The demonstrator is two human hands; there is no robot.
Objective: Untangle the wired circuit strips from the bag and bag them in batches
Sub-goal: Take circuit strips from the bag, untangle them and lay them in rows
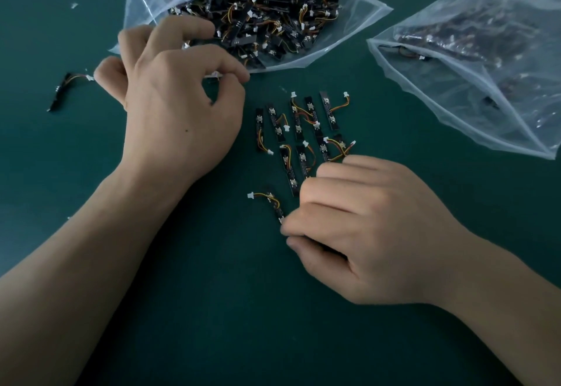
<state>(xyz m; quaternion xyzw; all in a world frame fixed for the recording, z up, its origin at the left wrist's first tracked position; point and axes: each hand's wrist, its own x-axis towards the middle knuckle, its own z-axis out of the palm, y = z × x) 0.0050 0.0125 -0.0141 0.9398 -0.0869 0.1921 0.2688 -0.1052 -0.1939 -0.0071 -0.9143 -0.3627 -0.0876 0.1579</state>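
fingers [290,227] of right hand [364,234] pinched on a light, stiff strip [274,203] near counter [212,309] middle, below the sorted batch [303,130]; left hand [170,106] curled at full bag [358,24] mouth, hold unclear. grip board, not wires.

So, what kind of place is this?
Probably an electronics assembly or packing bench: a green mat as the work surface, a clear bag full of wired strips, and loose strips laid in rows on the mat.
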